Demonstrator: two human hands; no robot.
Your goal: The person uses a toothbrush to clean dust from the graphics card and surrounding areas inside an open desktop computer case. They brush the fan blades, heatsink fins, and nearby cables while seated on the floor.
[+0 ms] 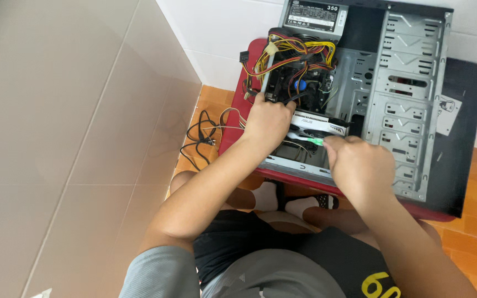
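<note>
On the floor at left lie loose black cables (200,135). The left hand (267,120) rests closed on the graphics card (318,122) inside the open computer case (409,83). The right hand (360,163) pinches a green-handled screwdriver (311,140); keep it square, clear of the wire bundle (296,55) and sharp near case edge.

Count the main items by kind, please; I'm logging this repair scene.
Open grey metal computer case: 1
Grey box-shaped power supply: 1
White-edged graphics card: 1
Green-handled tool: 1
Left hand, right hand: 2
Total: 6
</note>
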